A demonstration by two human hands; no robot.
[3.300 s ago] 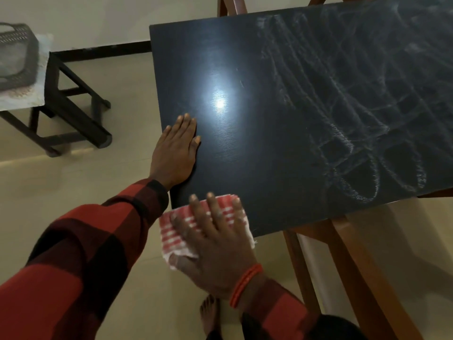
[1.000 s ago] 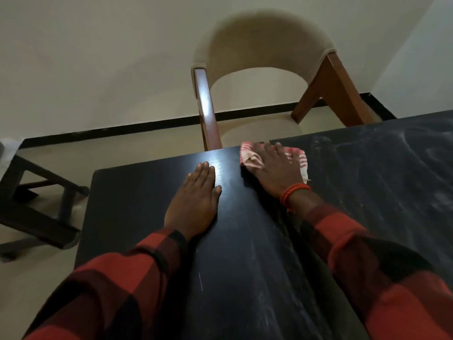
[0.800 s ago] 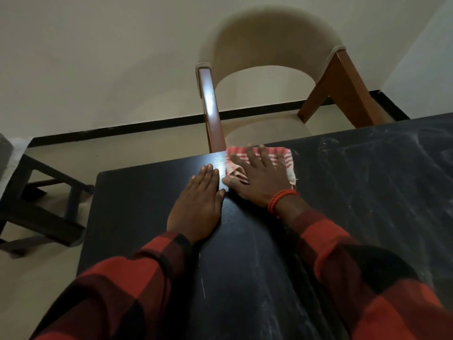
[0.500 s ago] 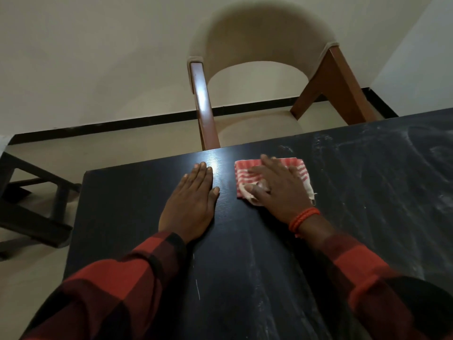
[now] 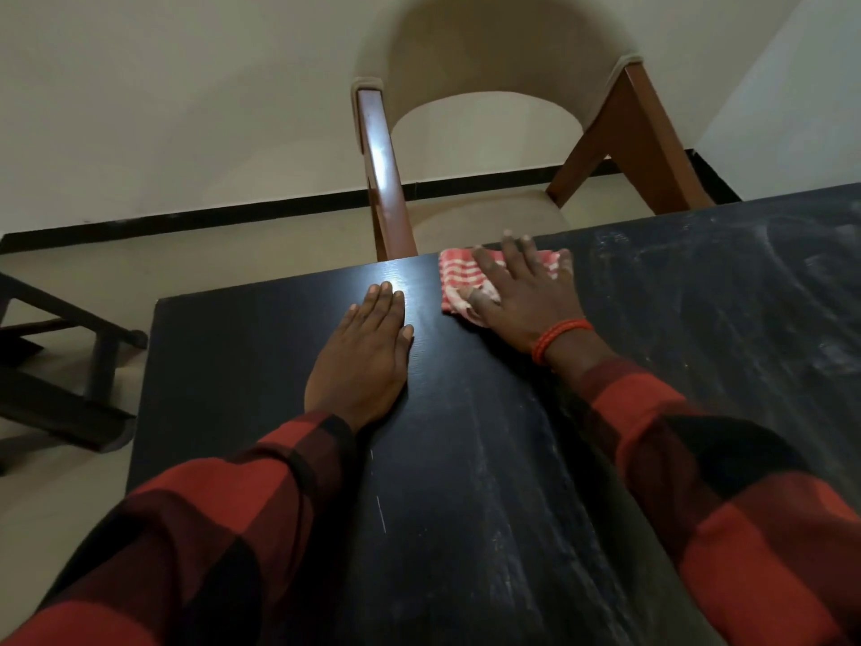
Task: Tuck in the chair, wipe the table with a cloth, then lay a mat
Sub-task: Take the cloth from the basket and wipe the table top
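Note:
The black table [image 5: 261, 347] fills the lower half of the view, with pale dusty smears on its right part. My left hand [image 5: 361, 361] lies flat on it, fingers straight and together. My right hand [image 5: 526, 296] presses a folded red-and-white striped cloth [image 5: 459, 277] against the table's far edge, fingers spread over it. A wooden chair [image 5: 384, 179] with a beige padded seat and curved back stands behind the far edge, its seat partly under the table. No mat is in view.
A dark low wooden stand [image 5: 60, 394] sits on the beige floor to the left of the table. A pale wall with a black skirting strip [image 5: 233, 216] runs behind the chair.
My right hand has slid the cloth from beside my left hand away to the right and up to the far edge. My left hand has stayed flat in place.

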